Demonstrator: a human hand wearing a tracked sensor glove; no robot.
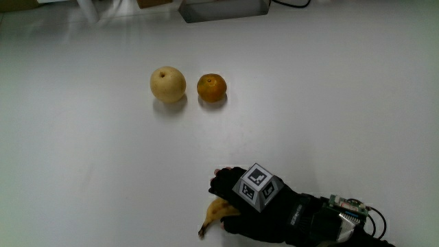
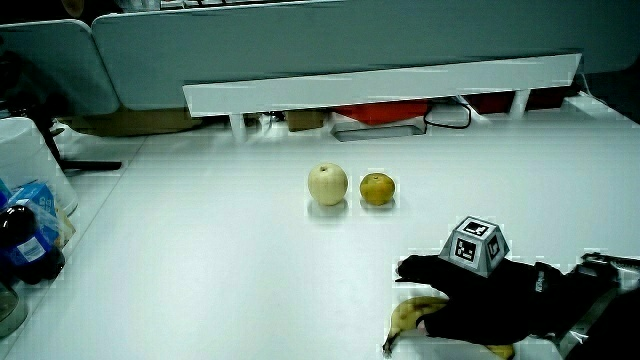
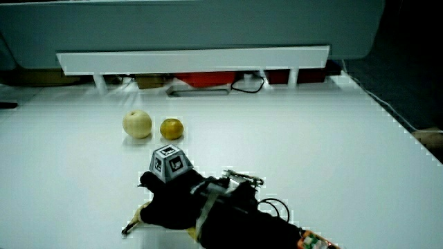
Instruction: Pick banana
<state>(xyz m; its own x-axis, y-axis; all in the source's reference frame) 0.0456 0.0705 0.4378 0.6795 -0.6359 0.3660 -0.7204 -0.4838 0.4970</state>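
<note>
**Ana:** Main view first: where is the banana (image 1: 218, 213)?

**Ben:** On the white surface (image 1: 82, 171), well nearer to the person than the pear (image 1: 168, 84), with the orange (image 1: 211, 88) just beside that pear. Only its stem half shows; the hand (image 1: 257, 206) lies over the rest.

**Ana:** So which step is this?

**Ben:** The grasp itself, I'd judge. The banana seems to rest on the surface, not yet lifted.

**Ana:** And the fingers?

**Ben:** Curled down around the banana, closed on it as far as I can see; in both side views (image 2: 480, 300) (image 3: 176, 200) the glove covers the fruit's middle.

**Ana:** Next?

**Ben:** Firm the grip, then lift straight up, keeping the stem end from dragging.
</note>
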